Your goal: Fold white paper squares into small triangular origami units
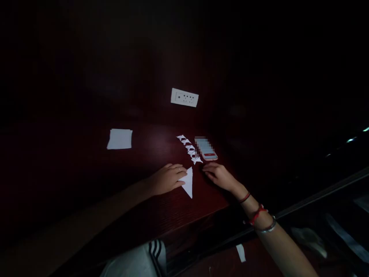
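Observation:
A white paper triangle lies on the dark red tabletop, its long edge toward the right. My left hand rests on its left part, fingers stretched out and a ring on one of them; they cover some of the paper. To the right, apart from the triangle, my right hand hovers or rests near the table with loosely bent fingers and nothing visible in them. Just beyond both hands, a slanting row of small folded white paper pieces stretches away. A phone, partly pixelated, lies beside that row, close to my right fingertips.
A stack of white paper sheets lies at the back left. A white socket panel is on the dark wall behind. Below the table's front edge, a white paper strip shows. The surroundings are very dark.

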A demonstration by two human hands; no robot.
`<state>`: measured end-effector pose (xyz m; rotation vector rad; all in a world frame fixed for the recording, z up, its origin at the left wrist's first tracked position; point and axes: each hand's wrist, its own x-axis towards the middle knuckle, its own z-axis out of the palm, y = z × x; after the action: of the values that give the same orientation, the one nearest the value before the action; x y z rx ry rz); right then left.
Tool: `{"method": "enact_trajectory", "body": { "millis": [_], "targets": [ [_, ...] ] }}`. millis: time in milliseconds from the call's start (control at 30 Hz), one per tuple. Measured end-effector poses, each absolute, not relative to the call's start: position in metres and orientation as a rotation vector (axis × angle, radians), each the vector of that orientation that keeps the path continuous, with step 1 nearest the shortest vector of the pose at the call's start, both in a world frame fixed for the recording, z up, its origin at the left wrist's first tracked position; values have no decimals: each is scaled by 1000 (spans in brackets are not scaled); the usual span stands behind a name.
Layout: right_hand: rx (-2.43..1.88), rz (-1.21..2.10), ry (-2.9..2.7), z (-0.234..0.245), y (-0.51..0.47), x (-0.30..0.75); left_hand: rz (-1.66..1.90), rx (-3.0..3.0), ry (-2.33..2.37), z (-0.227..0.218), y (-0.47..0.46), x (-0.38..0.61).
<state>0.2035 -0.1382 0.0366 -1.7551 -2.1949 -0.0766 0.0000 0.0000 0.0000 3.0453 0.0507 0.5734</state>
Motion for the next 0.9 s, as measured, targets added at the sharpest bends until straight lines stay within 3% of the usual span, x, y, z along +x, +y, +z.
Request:
{"method": "enact_trajectory", "body": {
  "millis": [533,900],
  "targets": [
    [-1238,156,-2528,26,15,69,610,3009,537,-7,76,-151],
    [-1331,71,-2404,10,24,62,563,2939,569,-2,72,-157]
  ]
}}
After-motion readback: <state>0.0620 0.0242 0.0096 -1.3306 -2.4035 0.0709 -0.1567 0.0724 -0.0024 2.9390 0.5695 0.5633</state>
